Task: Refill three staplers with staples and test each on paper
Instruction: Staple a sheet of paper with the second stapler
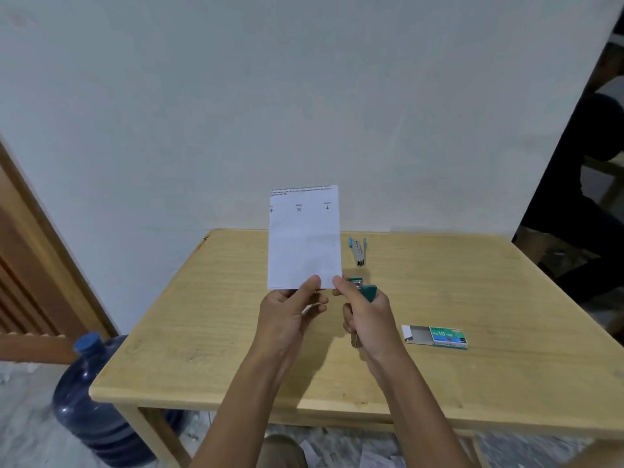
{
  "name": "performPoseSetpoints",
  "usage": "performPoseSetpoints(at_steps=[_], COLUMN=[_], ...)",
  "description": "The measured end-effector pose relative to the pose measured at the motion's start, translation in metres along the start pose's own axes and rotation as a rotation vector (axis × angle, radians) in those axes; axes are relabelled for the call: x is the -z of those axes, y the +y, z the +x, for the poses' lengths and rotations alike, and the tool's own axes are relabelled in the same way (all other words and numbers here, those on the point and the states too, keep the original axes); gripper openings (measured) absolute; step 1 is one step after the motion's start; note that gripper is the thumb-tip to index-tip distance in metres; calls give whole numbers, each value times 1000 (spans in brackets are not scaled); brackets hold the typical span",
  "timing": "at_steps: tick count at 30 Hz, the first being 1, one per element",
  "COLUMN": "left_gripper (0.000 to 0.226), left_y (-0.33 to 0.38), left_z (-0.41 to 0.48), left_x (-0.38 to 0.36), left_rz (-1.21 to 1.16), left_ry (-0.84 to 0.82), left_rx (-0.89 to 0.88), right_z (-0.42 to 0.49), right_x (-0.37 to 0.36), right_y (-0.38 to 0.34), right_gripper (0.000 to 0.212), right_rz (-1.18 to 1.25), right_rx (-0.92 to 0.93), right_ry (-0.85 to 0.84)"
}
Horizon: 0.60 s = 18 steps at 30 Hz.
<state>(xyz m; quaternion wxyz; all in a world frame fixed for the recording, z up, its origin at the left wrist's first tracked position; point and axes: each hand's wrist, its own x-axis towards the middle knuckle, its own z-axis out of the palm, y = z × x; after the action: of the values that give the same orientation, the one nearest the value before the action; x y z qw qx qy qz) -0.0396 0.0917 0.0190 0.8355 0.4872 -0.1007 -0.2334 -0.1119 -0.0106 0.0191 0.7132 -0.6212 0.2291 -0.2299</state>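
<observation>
My left hand (290, 307) pinches the bottom edge of a white printed sheet of paper (304, 238) and holds it upright above the wooden table (236, 332). My right hand (366, 315) grips a green stapler (363, 288), whose head is at the paper's lower right corner. A light blue stapler (359, 249) lies on the table behind, near the wall. An open green box of staples (437, 336) sits on the table to the right of my hands. No third stapler is visible.
A large blue water bottle (91, 400) stands on the floor by the table's left front leg. A wooden door (30, 265) is at the left, and a person in dark clothes (580, 184) sits at the right. Paper scraps lie on the floor.
</observation>
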Motion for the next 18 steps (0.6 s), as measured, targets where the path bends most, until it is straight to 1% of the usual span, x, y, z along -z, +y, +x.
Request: performPoseSetpoints(at_steps=[3,4,7,9,11,13,14,16,18], left_gripper=[12,12,7,10,19,37,43,48,46], left_y=[2,1,-3,-6,-9,-11,-11,-10,-8], left_z=[2,2,0,-2,-4,-4,-5,-5,-5], left_x=[-1,-2,-4,-3,-2,-1,0,0,0], left_rz=[20,30,79,124,151,148,147,155,164], left_ry=[3,-1,-3,3,10,26,28,12,-27], left_rx=[-51,-63,-83,-96,-100,-100,-104,-122,-130], right_z=[1,2,3,3,2,2,2,3,3], right_x=[2,2,1,-1,-2,-2,-1,-1,-2], right_y=[2,2,3,5,4,2,1,1,2], right_gripper=[44,47,44,49,52,43,38,36,42], right_rz=[149,190,222,228,239,222,216,200,190], right_rx=[0,-1,8,28,45,33,24,9,9], right_ry=[-108,-147,-248,-287,-289,-280,-282,-278,-260])
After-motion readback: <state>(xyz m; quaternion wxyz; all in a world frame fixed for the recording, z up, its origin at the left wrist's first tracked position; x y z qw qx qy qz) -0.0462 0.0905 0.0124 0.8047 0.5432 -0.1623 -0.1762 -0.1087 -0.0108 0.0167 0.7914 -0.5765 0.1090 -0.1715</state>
